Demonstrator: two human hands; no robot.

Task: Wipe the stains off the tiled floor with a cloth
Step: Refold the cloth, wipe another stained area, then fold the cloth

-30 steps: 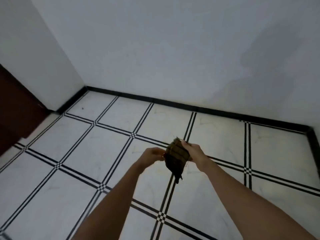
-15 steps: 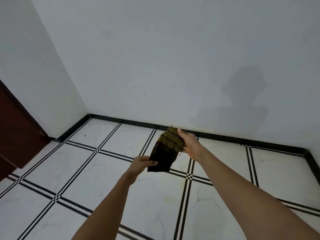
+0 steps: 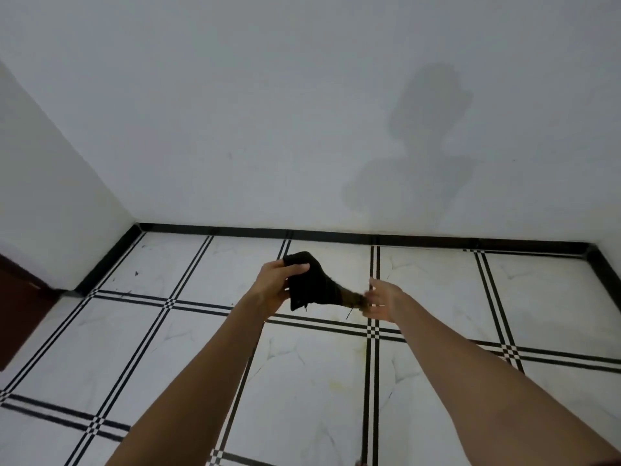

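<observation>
Cloth (image 3: pixel 314 287), dark and bunched, hangs in the air between my hands in the head view, well above the tiled floor (image 3: pixel 111 348). My left hand (image 3: pixel 277 285) has its grip curled round the thick upper end. The thin tail reaches my right hand (image 3: pixel 381 301), which is blurred, so I cannot tell whether that grip pinches it. I judge it best to fold the bundle into a flat pad before going down to the yellowish stains (image 3: pixel 336 385) below.

I see plain white walls (image 3: pixel 268 112) meeting in a corner, black skirting (image 3: pixel 336 234) along their foot, a white tiled floor (image 3: pixel 134 348) with black double lines, a dark door (image 3: pixel 20 314) at left.
</observation>
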